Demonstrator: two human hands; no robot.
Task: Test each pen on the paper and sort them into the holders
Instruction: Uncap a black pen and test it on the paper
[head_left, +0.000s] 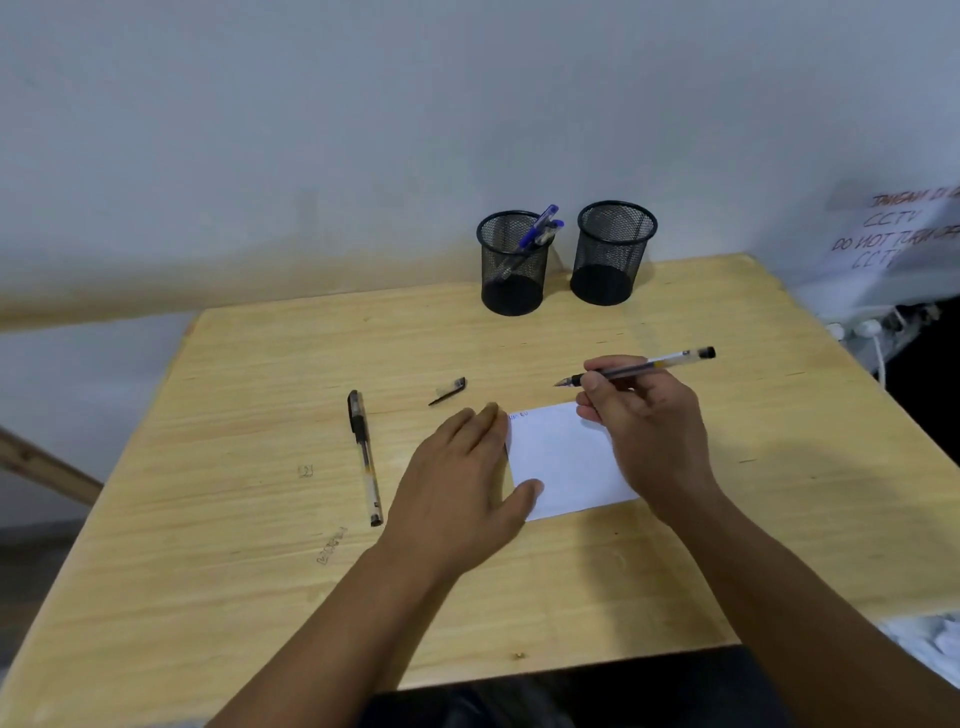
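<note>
A person's right hand (647, 415) pinches an uncapped clear-barrelled black gel pen (636, 368) between thumb and forefinger, the other fingers curled beneath it, the wrist bent so the nib points left and stands clear of the page. The left hand (462, 483) lies flat, palm down, fingers (475, 426) pressed together and extended, thumb resting on the near left corner of a small white rectangular sheet of paper (563, 457) on a pale wooden table (260, 519). Both bare forearms reach in from the lower edge of the head view.

Just beyond the left fingertips lies a loose black pen cap (448, 391). Well to the left of those fingers rests a capped black gel pen with a clear barrel (365, 457), lying lengthwise. Farther past the pen's nib, against the wall, stand two black wire-mesh cylindrical holders: the left holder (513, 262) contains blue-capped pens (542, 228), the right holder (613, 253) shows none.

Small blue marks, too small to read, sit at the sheet's far left corner beside the left fingertips. Past the right hand, a white handwritten notice (888, 228) on the wall reads in part "CCTV" and "DO NOT TURN OFF".
</note>
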